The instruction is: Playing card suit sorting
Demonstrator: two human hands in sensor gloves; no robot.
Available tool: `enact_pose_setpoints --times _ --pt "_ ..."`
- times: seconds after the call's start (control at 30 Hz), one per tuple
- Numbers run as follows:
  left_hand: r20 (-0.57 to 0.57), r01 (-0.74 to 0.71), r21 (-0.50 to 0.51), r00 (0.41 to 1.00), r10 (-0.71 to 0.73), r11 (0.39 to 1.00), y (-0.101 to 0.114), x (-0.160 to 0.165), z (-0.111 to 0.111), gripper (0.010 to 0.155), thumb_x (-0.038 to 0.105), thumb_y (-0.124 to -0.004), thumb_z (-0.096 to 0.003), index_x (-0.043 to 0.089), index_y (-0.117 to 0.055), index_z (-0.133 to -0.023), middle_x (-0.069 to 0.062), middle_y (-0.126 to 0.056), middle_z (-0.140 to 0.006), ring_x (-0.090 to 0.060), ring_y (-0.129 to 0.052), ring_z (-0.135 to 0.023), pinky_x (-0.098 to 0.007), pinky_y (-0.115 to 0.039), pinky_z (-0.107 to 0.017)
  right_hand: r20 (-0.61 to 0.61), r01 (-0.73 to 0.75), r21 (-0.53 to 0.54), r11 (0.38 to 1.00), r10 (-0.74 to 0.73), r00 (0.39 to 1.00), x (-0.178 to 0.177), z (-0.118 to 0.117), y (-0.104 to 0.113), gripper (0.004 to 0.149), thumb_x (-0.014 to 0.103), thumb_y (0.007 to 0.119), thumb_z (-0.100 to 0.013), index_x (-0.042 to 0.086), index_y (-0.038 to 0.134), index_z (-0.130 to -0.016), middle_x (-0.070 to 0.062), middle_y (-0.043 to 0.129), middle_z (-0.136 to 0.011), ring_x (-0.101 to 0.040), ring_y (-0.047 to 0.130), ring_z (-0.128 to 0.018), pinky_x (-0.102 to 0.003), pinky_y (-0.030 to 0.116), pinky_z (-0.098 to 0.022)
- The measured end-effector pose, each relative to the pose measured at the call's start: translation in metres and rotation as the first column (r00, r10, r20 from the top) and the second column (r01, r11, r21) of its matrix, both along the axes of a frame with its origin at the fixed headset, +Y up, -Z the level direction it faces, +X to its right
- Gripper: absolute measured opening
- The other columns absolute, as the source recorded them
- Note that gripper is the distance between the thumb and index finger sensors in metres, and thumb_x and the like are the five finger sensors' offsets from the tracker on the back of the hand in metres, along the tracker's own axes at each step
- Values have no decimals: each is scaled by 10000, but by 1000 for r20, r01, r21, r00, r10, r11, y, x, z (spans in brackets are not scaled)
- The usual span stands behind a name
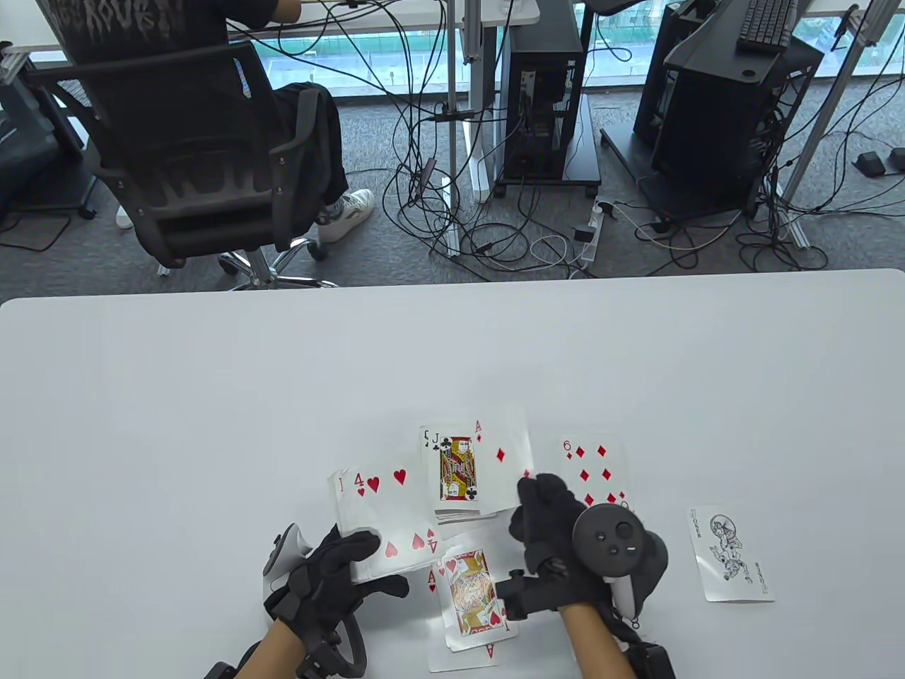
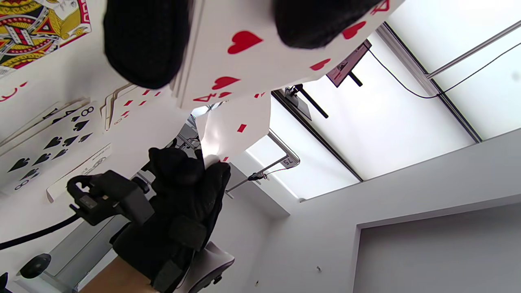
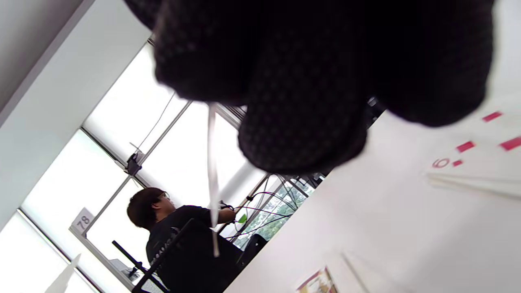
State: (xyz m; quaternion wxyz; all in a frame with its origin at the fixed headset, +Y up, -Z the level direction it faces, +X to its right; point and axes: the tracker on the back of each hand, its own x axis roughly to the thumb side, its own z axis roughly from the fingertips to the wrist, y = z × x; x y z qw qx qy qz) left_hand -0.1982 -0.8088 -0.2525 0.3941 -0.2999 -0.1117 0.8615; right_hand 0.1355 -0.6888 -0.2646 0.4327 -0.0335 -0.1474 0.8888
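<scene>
My left hand (image 1: 378, 564) grips a face-up stack of cards with the four of hearts (image 1: 385, 516) on top; it also shows in the left wrist view (image 2: 252, 53). My right hand (image 1: 532, 496) pinches the ace of diamonds (image 1: 505, 460) by its lower edge and holds it lifted off the table, between the jack of clubs pile (image 1: 456, 470) and the six of diamonds pile (image 1: 594, 467). The left wrist view shows the lifted ace (image 2: 238, 130); the right wrist view shows it edge-on (image 3: 211, 175). A king of hearts (image 1: 470, 594) lies on an ace of hearts near the front edge.
A joker (image 1: 732, 559) lies alone at the right. An eight of spades pile (image 2: 49, 146) shows in the left wrist view, hidden under my right hand in the table view. The white table (image 1: 212, 396) stretches wide to the left and far side.
</scene>
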Motion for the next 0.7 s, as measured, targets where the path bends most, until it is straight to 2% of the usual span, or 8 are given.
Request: enact_pose_setpoints --times 0.07,0.13,0.2,0.37,0.47,0.57,0.7 --pt "-4 7 -1 1000 -7 1000 -1 -1 0 502 369 -675 -608 359 -454 -1058 58 -595 -1112 -275 -753 -980 -411 -834 -556 16 -87 -76 993 88 996 23 -11 3 384 229 672 -525 -109 777 -676 -26 930 -305 -213 1003 -240 -426 884 -225" --pt "-7 9 -4 1000 -9 1000 -1 -1 0 504 372 -674 -608 358 -452 -1060 59 -594 -1113 -275 -752 -981 -411 -835 -555 93 -171 -127 977 183 979 44 -20 -2 385 227 681 -519 -113 786 -667 -30 931 -291 -217 1003 -226 -432 882 -215" --pt "-11 -5 -8 1000 5 1000 -1 -1 0 502 372 -673 -608 359 -452 -1059 59 -594 -1112 -275 -752 -980 -411 -834 -554 129 -221 -261 940 261 957 64 -27 -16 387 228 684 -517 -114 789 -666 -29 931 -285 -217 1002 -220 -431 882 -212" --pt "-23 -11 -4 1000 11 1000 0 -3 -1 503 374 -671 -609 361 -449 -1060 59 -593 -1113 -273 -752 -981 -409 -835 -556 179 -178 -462 869 288 941 85 -38 -49 395 233 698 -514 -122 798 -657 -22 925 -255 -204 995 -181 -422 880 -183" --pt "-22 -13 -18 1000 12 1000 -1 -2 0 503 375 -671 -609 360 -448 -1060 60 -591 -1114 -272 -751 -982 -407 -835 -556 131 -266 -589 763 415 900 85 -44 -63 411 248 705 -514 -128 801 -649 -18 921 -241 -198 989 -162 -419 877 -170" --pt "-18 -27 -19 999 26 999 0 0 0 502 377 -669 -610 359 -447 -1060 59 -590 -1114 -273 -749 -983 -406 -834 -557 40 -367 -686 629 535 844 82 -52 -72 433 269 704 -515 -129 798 -655 -13 920 -240 -192 987 -156 -415 878 -167" --pt "-23 -31 -13 999 31 999 1 -1 -1 501 377 -668 -611 361 -446 -1060 62 -590 -1114 -270 -750 -983 -406 -835 -557 -14 -437 -717 543 616 788 77 -58 -76 459 289 709 -514 -136 794 -665 -19 920 -242 -199 986 -158 -421 875 -168"
